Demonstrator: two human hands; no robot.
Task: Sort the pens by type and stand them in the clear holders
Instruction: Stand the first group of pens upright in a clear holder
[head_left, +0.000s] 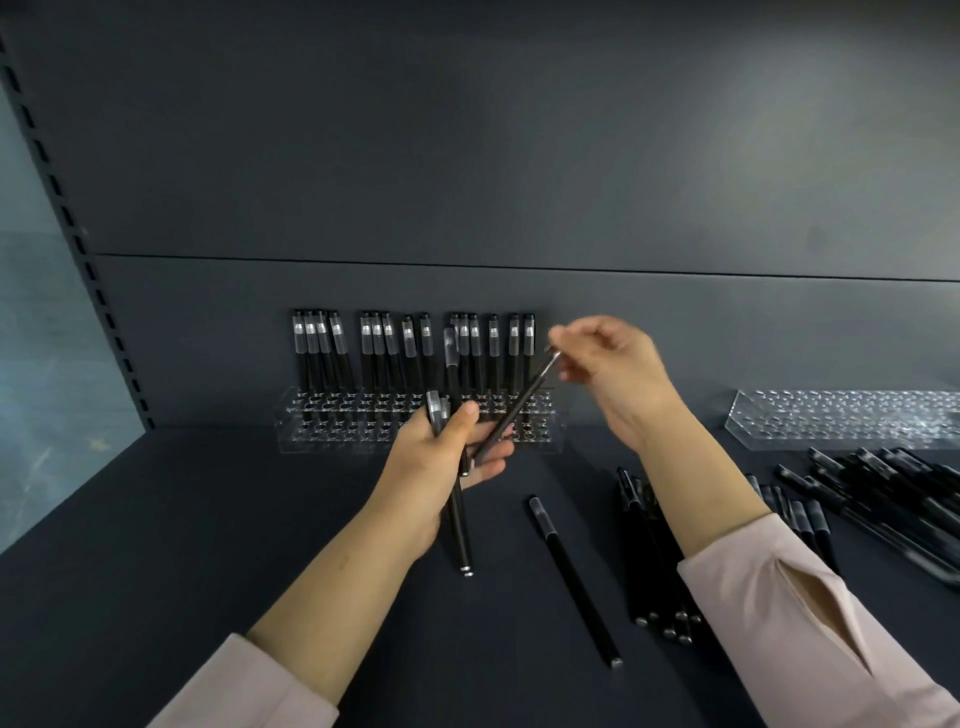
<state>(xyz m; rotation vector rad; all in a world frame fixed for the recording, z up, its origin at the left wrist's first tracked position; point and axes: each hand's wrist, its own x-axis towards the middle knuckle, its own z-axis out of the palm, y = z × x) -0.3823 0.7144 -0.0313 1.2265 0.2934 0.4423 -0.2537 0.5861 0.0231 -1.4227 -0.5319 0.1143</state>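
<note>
My left hand (441, 457) grips a small bunch of black pens (460, 525) with clear caps, held upright in front of the clear holder (322, 434). My right hand (608, 374) pinches the top end of one slanted black pen (514, 410), whose lower end rests among my left fingers. Several capped black pens (415, 353) stand in the back row of that holder. One black pen (571, 577) lies alone on the shelf.
A second clear holder (841, 421) sits at the back right with no pens in it. A bundle of black pens (652, 551) lies under my right forearm, and a bigger heap of pens (893, 499) spreads at the far right. The slotted shelf upright (78, 234) runs down the left.
</note>
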